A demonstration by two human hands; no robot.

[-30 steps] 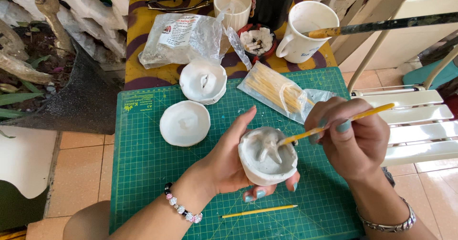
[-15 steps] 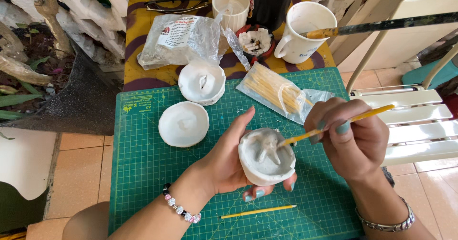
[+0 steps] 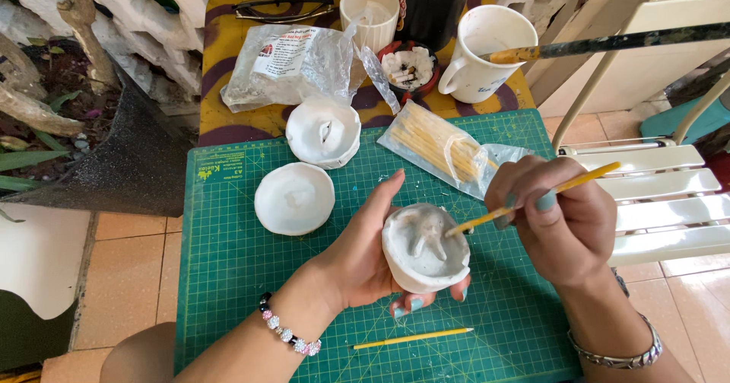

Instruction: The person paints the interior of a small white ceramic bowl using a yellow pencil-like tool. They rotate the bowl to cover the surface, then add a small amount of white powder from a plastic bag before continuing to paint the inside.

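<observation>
The left hand [image 3: 357, 257] cups a white plaster mould [image 3: 424, 247] from below, its grip wrapped around the mould's underside, just above the green cutting mat [image 3: 228, 276] on the bench. The right hand [image 3: 559, 227] pinches a yellow stick [image 3: 532, 200], whose tip touches the mould's hollow. Beyond the left hand lie two more white moulds [image 3: 294, 198] [image 3: 322, 132]; a second yellow stick [image 3: 413, 338] lies just below it.

Bright, even daylight, soft and diffuse. Shadows faint; a weak one under the left hand [image 3: 357, 265] on the green cutting mat [image 3: 228, 276]. Mild sheen on the plastic bag [image 3: 293, 67] at 11 o'clock. Focus sharp throughout; slight wide-angle bending at the edges.
</observation>
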